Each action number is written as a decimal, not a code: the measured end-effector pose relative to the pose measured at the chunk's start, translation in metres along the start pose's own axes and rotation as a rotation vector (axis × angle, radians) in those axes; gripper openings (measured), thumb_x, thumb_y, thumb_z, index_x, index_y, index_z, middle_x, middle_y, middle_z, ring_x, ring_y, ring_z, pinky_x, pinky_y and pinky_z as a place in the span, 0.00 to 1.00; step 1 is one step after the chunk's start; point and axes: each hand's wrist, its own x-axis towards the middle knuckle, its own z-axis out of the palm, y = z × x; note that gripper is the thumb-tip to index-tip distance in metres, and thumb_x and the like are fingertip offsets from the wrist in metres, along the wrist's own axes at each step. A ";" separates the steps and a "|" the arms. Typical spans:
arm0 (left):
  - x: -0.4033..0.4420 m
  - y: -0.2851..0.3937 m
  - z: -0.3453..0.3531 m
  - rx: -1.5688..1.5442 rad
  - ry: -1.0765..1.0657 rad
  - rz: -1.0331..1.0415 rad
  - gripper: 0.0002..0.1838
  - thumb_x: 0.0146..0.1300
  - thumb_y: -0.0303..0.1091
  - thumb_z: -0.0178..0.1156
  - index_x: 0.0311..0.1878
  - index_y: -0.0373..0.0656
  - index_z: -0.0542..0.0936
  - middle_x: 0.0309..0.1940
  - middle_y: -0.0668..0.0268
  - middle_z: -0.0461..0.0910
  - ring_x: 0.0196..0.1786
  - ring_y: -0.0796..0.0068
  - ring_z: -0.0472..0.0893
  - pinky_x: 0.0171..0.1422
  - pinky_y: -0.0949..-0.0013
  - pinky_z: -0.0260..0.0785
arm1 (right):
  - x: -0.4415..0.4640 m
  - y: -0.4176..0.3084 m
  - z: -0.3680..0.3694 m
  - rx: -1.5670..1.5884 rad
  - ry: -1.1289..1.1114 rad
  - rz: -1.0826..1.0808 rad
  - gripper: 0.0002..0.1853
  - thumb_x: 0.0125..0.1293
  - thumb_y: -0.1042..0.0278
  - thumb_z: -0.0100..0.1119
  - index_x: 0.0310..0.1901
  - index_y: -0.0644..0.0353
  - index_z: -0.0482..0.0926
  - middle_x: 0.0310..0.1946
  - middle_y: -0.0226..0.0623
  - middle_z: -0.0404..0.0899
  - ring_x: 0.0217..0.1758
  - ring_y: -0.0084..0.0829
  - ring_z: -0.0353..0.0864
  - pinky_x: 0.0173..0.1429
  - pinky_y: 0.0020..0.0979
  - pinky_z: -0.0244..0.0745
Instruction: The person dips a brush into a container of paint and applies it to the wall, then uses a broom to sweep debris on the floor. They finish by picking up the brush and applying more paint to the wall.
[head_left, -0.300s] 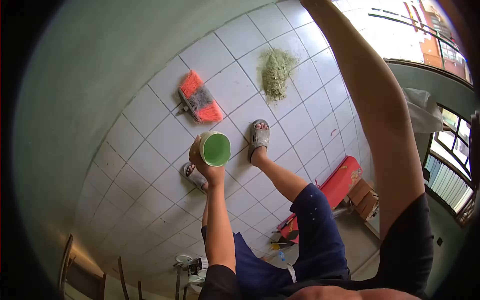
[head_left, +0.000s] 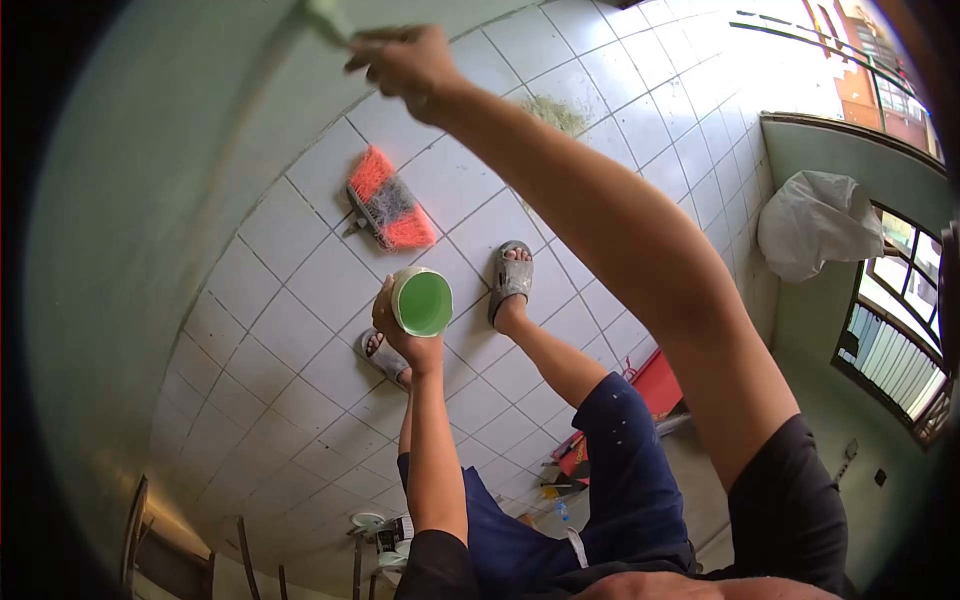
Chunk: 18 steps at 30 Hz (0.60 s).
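Note:
My left hand (head_left: 392, 318) is wrapped round a pale cup (head_left: 424, 303) with a green inside, held out above the floor in front of my legs. What looks like light green paint is in it. My right hand (head_left: 412, 68) is raised at the top, its fingers closed on a pale green paintbrush (head_left: 328, 20). The brush is at the green wall (head_left: 200, 130), partly cut off by the upper edge of the view; whether its tip touches the wall cannot be made out exactly.
An orange and grey broom head (head_left: 390, 203) lies on the white tiled floor (head_left: 280, 330). Greenish debris (head_left: 555, 115) is partly hidden behind my right arm. A red object (head_left: 655, 385) lies beside my leg. A white bag (head_left: 815, 225) hangs near the window (head_left: 895, 320).
My right hand has come into view, swinging left to the wall with the brush. My right forearm now covers part of the debris pile. My left hand and the cup stay nearly in place.

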 end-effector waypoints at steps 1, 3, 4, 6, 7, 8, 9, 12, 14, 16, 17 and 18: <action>-0.002 0.003 -0.001 -0.014 0.000 -0.008 0.39 0.57 0.34 0.81 0.70 0.38 0.74 0.67 0.55 0.78 0.67 0.51 0.76 0.71 0.52 0.69 | 0.003 0.015 -0.004 -0.040 -0.211 -0.073 0.12 0.66 0.72 0.69 0.48 0.69 0.90 0.31 0.44 0.89 0.20 0.20 0.74 0.22 0.25 0.67; -0.013 0.011 -0.010 -0.032 -0.027 -0.032 0.39 0.57 0.34 0.81 0.70 0.38 0.74 0.67 0.55 0.78 0.67 0.51 0.76 0.71 0.52 0.69 | 0.016 0.002 -0.028 -0.120 -0.127 -0.055 0.11 0.66 0.71 0.70 0.47 0.68 0.90 0.30 0.42 0.89 0.22 0.21 0.75 0.23 0.26 0.69; -0.014 0.012 -0.014 -0.013 -0.049 -0.025 0.39 0.57 0.34 0.81 0.70 0.37 0.74 0.66 0.55 0.79 0.67 0.51 0.76 0.71 0.52 0.69 | 0.019 -0.011 -0.039 -0.202 -0.051 -0.043 0.11 0.67 0.69 0.70 0.45 0.68 0.90 0.29 0.40 0.89 0.23 0.22 0.76 0.24 0.26 0.71; -0.010 0.010 -0.016 0.011 -0.061 -0.013 0.39 0.56 0.34 0.81 0.70 0.37 0.74 0.66 0.54 0.79 0.67 0.51 0.76 0.71 0.52 0.69 | 0.010 -0.014 -0.034 -0.164 0.005 -0.043 0.11 0.68 0.70 0.69 0.46 0.68 0.89 0.31 0.42 0.89 0.23 0.23 0.77 0.25 0.27 0.71; -0.011 0.010 -0.017 -0.006 -0.049 -0.040 0.39 0.56 0.35 0.81 0.69 0.37 0.74 0.66 0.54 0.79 0.67 0.50 0.76 0.72 0.52 0.69 | 0.007 -0.016 -0.026 -0.114 0.026 -0.047 0.11 0.68 0.70 0.68 0.46 0.68 0.89 0.32 0.43 0.89 0.24 0.23 0.77 0.25 0.27 0.71; -0.010 0.009 -0.020 -0.024 -0.036 -0.070 0.39 0.56 0.35 0.81 0.69 0.36 0.75 0.66 0.53 0.79 0.67 0.50 0.76 0.72 0.51 0.69 | 0.002 -0.018 -0.018 -0.076 0.042 -0.049 0.11 0.69 0.70 0.68 0.46 0.69 0.88 0.33 0.44 0.89 0.24 0.24 0.77 0.26 0.27 0.70; -0.006 0.006 -0.022 -0.012 -0.026 -0.011 0.39 0.56 0.35 0.82 0.69 0.36 0.75 0.66 0.53 0.79 0.67 0.49 0.76 0.72 0.51 0.69 | -0.001 -0.019 -0.012 -0.042 0.054 -0.047 0.11 0.69 0.70 0.67 0.46 0.69 0.87 0.34 0.45 0.88 0.24 0.24 0.77 0.26 0.27 0.70; -0.002 0.009 -0.030 -0.048 0.033 -0.041 0.38 0.56 0.35 0.82 0.68 0.37 0.75 0.66 0.53 0.79 0.67 0.49 0.76 0.72 0.51 0.69 | -0.004 -0.016 0.001 0.048 0.077 -0.039 0.11 0.71 0.70 0.65 0.47 0.70 0.86 0.37 0.47 0.88 0.26 0.25 0.78 0.27 0.28 0.70; 0.000 0.006 -0.034 -0.053 0.044 -0.039 0.38 0.56 0.35 0.82 0.68 0.37 0.75 0.66 0.53 0.79 0.67 0.50 0.76 0.72 0.51 0.69 | 0.006 -0.006 0.003 0.114 0.088 -0.024 0.11 0.72 0.70 0.64 0.47 0.70 0.85 0.39 0.49 0.88 0.26 0.26 0.78 0.28 0.28 0.70; -0.007 0.004 -0.037 -0.061 0.042 -0.044 0.38 0.56 0.35 0.82 0.68 0.37 0.75 0.66 0.53 0.79 0.67 0.50 0.76 0.72 0.51 0.69 | 0.024 0.007 0.000 0.224 0.073 0.016 0.11 0.73 0.70 0.62 0.48 0.71 0.84 0.41 0.51 0.88 0.27 0.27 0.78 0.29 0.28 0.70; -0.011 0.002 -0.039 -0.044 0.030 -0.062 0.38 0.56 0.35 0.82 0.68 0.37 0.75 0.66 0.53 0.79 0.66 0.50 0.77 0.72 0.51 0.69 | 0.025 0.016 -0.005 0.279 0.038 0.058 0.11 0.73 0.70 0.62 0.48 0.71 0.83 0.42 0.52 0.88 0.27 0.27 0.78 0.29 0.29 0.70; -0.012 0.004 -0.045 -0.058 0.039 -0.087 0.38 0.57 0.35 0.80 0.69 0.36 0.75 0.65 0.53 0.79 0.66 0.50 0.77 0.72 0.50 0.69 | 0.022 0.025 -0.005 0.339 -0.004 0.101 0.11 0.74 0.70 0.61 0.48 0.71 0.83 0.43 0.53 0.88 0.28 0.28 0.78 0.29 0.29 0.70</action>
